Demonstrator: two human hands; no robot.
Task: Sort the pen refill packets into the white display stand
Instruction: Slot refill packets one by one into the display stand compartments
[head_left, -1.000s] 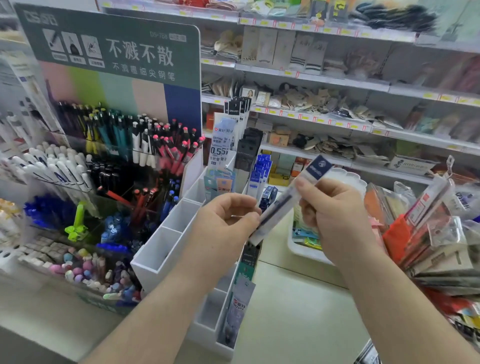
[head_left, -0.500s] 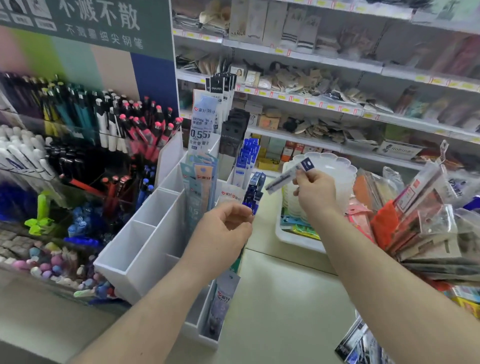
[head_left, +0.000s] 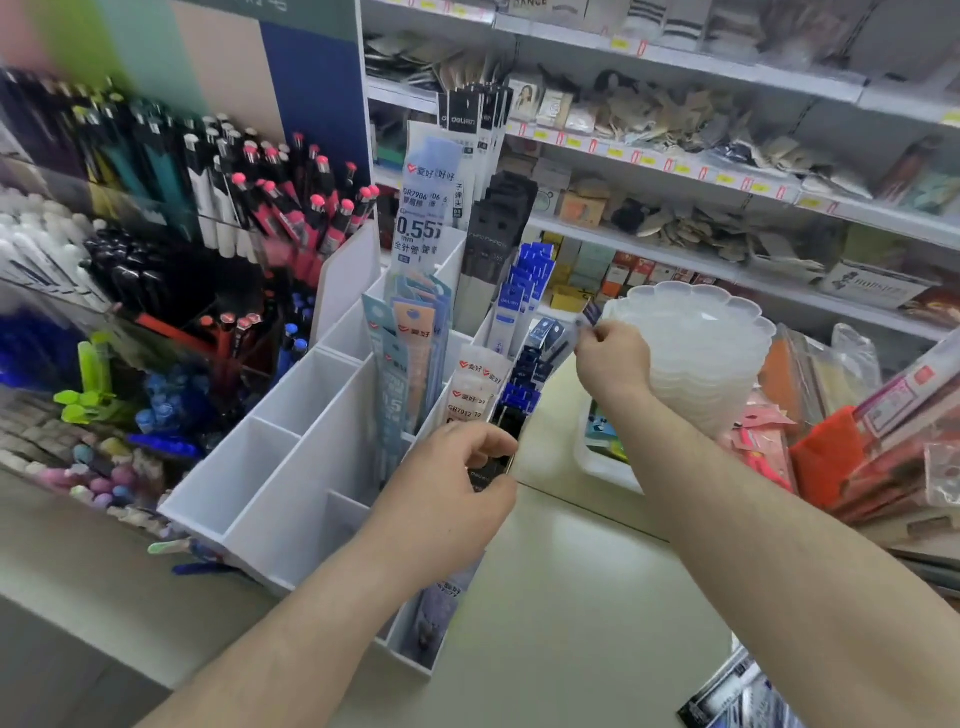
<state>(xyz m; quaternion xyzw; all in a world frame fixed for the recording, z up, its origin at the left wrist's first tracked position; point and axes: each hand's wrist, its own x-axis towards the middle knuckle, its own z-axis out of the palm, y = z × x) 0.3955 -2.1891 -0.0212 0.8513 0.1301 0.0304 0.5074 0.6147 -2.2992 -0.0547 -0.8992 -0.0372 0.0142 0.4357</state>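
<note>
The white display stand (head_left: 291, 467) sits on the counter, with tall refill packets (head_left: 421, 228) upright in its back and right compartments. My right hand (head_left: 615, 364) pinches the dark-blue top of a slim refill packet (head_left: 589, 313). It holds this packet at the stand's right column, just above the blue packets (head_left: 524, 291). My left hand (head_left: 447, 493) is at the front of that column, with fingers and thumb curled round the black packets (head_left: 501, 431) standing there. The stand's left compartments hold nothing.
A crowded pen display (head_left: 218, 208) stands left of the stand. A stack of white scalloped trays (head_left: 696, 353) sits just behind my right hand. Loose packaged goods (head_left: 883, 431) pile up at the right. Shop shelves (head_left: 675, 171) fill the back, and a beige counter (head_left: 571, 597) lies in front.
My right hand carried the refill packet forward, away from my left hand, to the stand's right column. My left hand dropped onto the black packets. The camera moved closer and lower.
</note>
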